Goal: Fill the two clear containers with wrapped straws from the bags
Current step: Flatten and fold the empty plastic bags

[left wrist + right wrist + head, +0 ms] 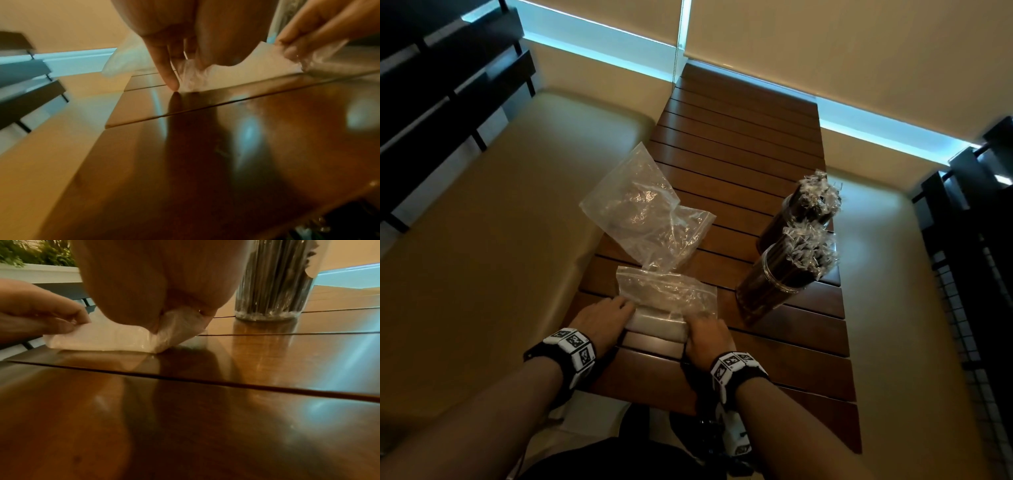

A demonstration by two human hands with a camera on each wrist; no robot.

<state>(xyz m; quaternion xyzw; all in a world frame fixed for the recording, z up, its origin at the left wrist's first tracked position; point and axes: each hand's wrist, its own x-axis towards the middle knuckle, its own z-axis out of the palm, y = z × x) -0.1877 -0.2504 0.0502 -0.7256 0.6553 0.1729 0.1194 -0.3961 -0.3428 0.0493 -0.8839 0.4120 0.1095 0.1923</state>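
Two clear containers point(777, 274) point(796, 214) packed with dark wrapped straws stand upright at the right side of the slatted wooden table point(808, 342). The nearer container point(273, 288) also shows in the right wrist view. A flat, empty clear bag point(664, 301) lies on the table in front of me, its near edge folded over. My left hand point(604, 320) pinches its left end point(189, 76). My right hand point(705, 334) pinches its right end point(179, 327). A second empty bag point(643, 209) lies crumpled just beyond it.
Beige padded benches point(482, 222) flank the table on both sides. Dark slatted backrests point(431, 85) rise at the far left and right. A planter with greenery point(37, 257) shows in the right wrist view. A window strip runs along the far wall.
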